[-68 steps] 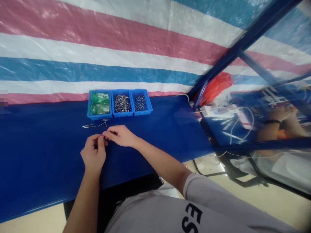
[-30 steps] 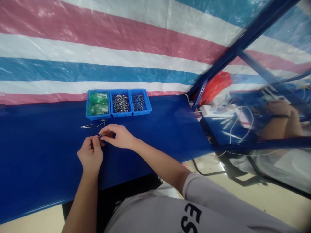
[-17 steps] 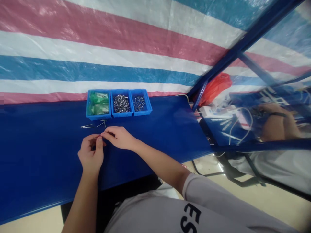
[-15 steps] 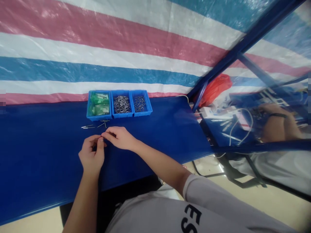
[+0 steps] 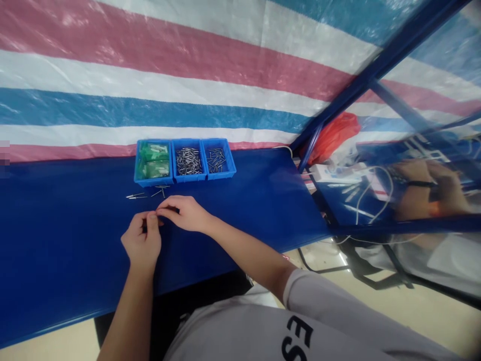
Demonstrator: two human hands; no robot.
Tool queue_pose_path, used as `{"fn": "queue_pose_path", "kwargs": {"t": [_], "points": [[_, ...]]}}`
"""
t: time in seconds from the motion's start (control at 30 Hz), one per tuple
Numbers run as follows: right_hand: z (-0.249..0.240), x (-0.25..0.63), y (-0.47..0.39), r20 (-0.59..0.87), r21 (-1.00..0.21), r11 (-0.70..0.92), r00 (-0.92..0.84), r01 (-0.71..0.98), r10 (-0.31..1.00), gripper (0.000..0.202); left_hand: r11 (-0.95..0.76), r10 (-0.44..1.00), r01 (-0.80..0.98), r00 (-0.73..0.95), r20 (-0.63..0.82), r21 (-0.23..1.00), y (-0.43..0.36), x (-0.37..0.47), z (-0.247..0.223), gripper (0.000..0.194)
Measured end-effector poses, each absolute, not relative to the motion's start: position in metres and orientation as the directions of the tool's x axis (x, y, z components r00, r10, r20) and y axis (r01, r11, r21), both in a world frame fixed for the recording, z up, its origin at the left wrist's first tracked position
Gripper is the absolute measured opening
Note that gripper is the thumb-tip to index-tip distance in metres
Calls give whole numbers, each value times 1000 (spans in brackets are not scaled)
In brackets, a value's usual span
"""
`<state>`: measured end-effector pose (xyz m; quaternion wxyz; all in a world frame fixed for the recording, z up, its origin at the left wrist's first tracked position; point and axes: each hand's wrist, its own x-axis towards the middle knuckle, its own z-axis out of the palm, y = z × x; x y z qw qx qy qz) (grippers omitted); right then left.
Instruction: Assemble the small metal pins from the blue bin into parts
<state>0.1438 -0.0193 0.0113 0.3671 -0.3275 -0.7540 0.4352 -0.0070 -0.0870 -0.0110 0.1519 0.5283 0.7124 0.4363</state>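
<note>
My left hand (image 5: 142, 238) is closed in a pinch over the blue table (image 5: 75, 240). Fingertip to fingertip with it, my right hand (image 5: 184, 211) pinches too, its fingers pressed together. Whatever lies between the fingers is too small and hidden to make out. Just beyond my hands are loose thin metal pins (image 5: 161, 191) and, further left, a couple of slim silvery pieces (image 5: 136, 196). Behind them stand three blue bins in a row: the left bin (image 5: 137, 175) holds green-tinted plastic packets, the middle bin (image 5: 190, 177) many metal pins, the right bin (image 5: 222, 175) fewer pins.
Striped plastic sheeting (image 5: 169, 80) hangs behind the table. A blue metal frame (image 5: 338, 108) rises on the right. Past it are a red bag (image 5: 334, 138), a white power strip (image 5: 334, 173), cables and another person's blurred hands (image 5: 417, 193) at a neighbouring table.
My hands stay pinched together, with only a slight shift of the fingertips. At the neighbouring table, the other person's hands have moved.
</note>
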Motion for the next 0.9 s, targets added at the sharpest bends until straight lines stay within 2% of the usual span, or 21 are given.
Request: {"fn": "queue_pose_path", "kwargs": {"t": [0.13,0.27,0.47,0.57,0.7,0.9], "points": [[12,143,-19,196,-929,313,-454,198,869,20,8,880,601,-384,281,799,-89,-1,-10,34],[8,141,-18,145,-968,213,-398,132,906,20,41,886,649,-375,272,760,-90,3,-11,37],[7,141,-19,158,-978,203,-471,45,868,19,58,858,666,-414,304,744,-90,1,-17,44],[8,141,-21,137,-986,167,-479,21,867,20,79,854,702,-413,315,708,-90,-1,-20,39],[8,138,-21,35,-998,11,-429,-57,903,21,84,872,715,-391,296,694,-90,-3,-20,35],[9,137,-18,0,-975,-96,-435,-199,901,18,73,900,747,-335,279,661,-87,-6,-19,30]]}}
